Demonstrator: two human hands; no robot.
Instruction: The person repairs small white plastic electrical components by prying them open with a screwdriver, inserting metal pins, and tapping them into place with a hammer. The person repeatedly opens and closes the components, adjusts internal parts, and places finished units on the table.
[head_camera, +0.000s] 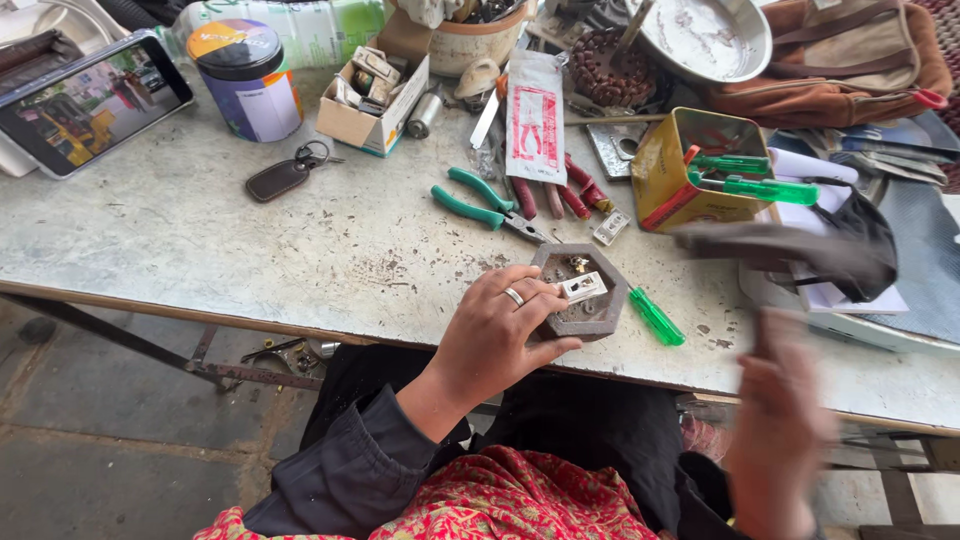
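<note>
Grey hexagonal block (580, 293) sits at table (250, 250) edge; left hand (495, 335) clamps its side, fingertips pinning small white part (583, 287), apparently steadying it; right hand (775, 430) blurred, grip indeterminate.

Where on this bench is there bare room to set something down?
The widest bare patch of the table lies between the phone, the key fob, the pliers and the near edge. It is crowded along the back and around the yellow tin. The left hand holds the hexagonal block.
</note>
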